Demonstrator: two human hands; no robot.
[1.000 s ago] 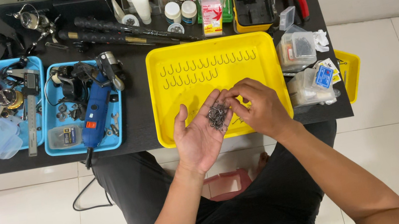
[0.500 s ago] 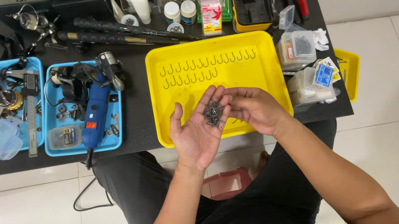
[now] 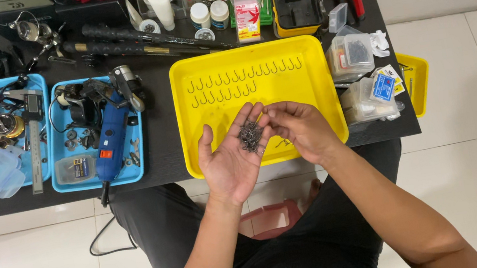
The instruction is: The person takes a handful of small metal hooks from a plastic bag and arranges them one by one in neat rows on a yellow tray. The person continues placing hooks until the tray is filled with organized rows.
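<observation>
Little has shifted: left hand point(image 3: 231, 160) remains cupped open, palm up, at lower centre, bearing a heap of small dark hooks point(image 3: 250, 136). Right hand point(image 3: 299, 130) pinches at the heap; sorting appears underway. Beyond, yellow tray point(image 3: 314, 86) holds hooks in two rows point(image 3: 243, 83); blue trays point(image 3: 58, 177) at left hold tools.

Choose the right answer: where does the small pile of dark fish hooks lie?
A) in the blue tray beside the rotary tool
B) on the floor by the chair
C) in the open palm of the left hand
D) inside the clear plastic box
C: the pile of dark hooks rests in the upturned left hand, over the yellow tray, while the right hand picks at it.
</observation>
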